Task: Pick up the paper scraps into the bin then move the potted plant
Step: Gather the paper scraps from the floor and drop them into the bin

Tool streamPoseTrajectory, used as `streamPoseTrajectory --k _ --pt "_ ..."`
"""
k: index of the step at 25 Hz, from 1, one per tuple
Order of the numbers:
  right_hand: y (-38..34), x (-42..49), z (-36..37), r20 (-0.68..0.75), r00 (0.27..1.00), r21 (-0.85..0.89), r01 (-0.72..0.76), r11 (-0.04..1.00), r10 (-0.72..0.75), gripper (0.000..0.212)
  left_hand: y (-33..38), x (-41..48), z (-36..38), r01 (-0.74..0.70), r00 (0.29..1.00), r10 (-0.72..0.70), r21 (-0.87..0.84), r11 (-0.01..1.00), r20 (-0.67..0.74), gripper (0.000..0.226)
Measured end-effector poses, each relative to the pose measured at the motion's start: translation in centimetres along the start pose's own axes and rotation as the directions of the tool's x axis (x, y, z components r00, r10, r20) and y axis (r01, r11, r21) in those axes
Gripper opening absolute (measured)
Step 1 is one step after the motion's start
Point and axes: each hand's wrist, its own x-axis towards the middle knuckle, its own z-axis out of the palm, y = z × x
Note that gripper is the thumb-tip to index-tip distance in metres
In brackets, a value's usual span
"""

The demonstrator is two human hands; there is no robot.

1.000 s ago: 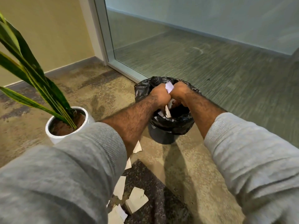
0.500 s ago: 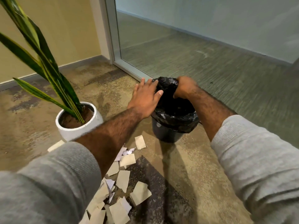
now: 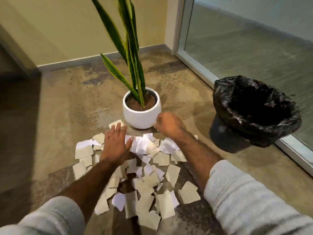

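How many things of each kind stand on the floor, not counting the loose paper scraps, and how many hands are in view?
Potted plant: 1
Bin: 1
Hands: 2, left hand and right hand
Total: 4

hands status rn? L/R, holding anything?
Left hand: open, fingers spread over the paper scraps, holding nothing.
Right hand: curled shut beside the white pot; cannot tell if it holds a scrap.

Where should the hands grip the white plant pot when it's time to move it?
Probably both hands on the white pot, cupping its rounded belly from left and right, low under the widest part. The tall leaves rise from the middle, so a top grip is blocked, and the smooth rim offers no handle. The left hand and right hand are already close.
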Motion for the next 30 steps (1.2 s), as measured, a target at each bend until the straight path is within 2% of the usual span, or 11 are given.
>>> streamPoseTrajectory --k 3,8,11,16,18,21,23,24,26,28,30 --pt "3.4 0.5 6.4 0.094 0.994 -0.155 -0.041 0.987 0.056 0.028 -6.5 -3.2 2.5 0.201 0.979 -0.201 -0.004 0.980 0.044 0.069" --pt "6.4 3.4 9.9 0.168 0.986 -0.331 0.053 0.942 0.003 0.045 -10.6 -7.4 5.7 0.313 0.946 -0.313 0.007 0.950 0.086 0.073" --pt "6.6 4.9 10.8 0.190 0.981 -0.302 0.080 0.950 -0.022 0.047 -10.8 -8.4 6.8 0.309 0.950 -0.309 0.022 0.951 0.038 0.075" --pt "4.7 3.1 10.0 0.021 1.000 -0.090 0.011 0.996 -0.009 0.029 -10.9 -8.1 7.3 0.323 0.946 -0.322 0.057 0.945 -0.022 0.078" --pt "2.6 -0.2 11.0 -0.124 0.973 -0.148 0.176 0.973 -0.195 0.029 -11.0 -8.0 7.3 0.327 0.945 -0.326 0.072 0.942 -0.018 0.078" --pt "-1.8 -3.3 13.9 -0.254 0.798 -0.124 0.534 0.837 -0.547 0.035 -10.6 -7.7 7.1 0.342 0.940 -0.342 0.093 0.935 -0.012 0.079" --pt "-5.0 -1.3 16.0 -0.210 0.681 -0.149 0.686 0.712 -0.701 0.022 -10.7 -7.7 7.1 0.345 0.938 -0.345 0.109 0.932 -0.015 0.079" --pt "-6.7 0.3 16.9 -0.125 0.678 -0.183 0.702 0.688 -0.725 0.017 -10.8 -7.7 7.1 0.346 0.938 -0.347 0.109 0.932 -0.014 0.079" --pt "-9.9 3.6 18.4 0.106 0.778 -0.254 0.624 0.739 -0.620 0.033 -10.9 -7.7 7.3 0.356 0.935 -0.355 0.090 0.930 -0.024 0.078" --pt "-12.0 6.9 19.2 0.199 0.886 -0.292 0.461 0.838 -0.418 0.060 -10.9 -7.7 7.6 0.352 0.936 -0.349 0.073 0.933 -0.047 0.078" --pt "-13.1 9.7 19.4 0.254 0.914 -0.304 0.385 0.872 -0.315 0.072 -11.1 -7.6 7.7 0.347 0.937 -0.344 0.066 0.936 -0.057 0.077"
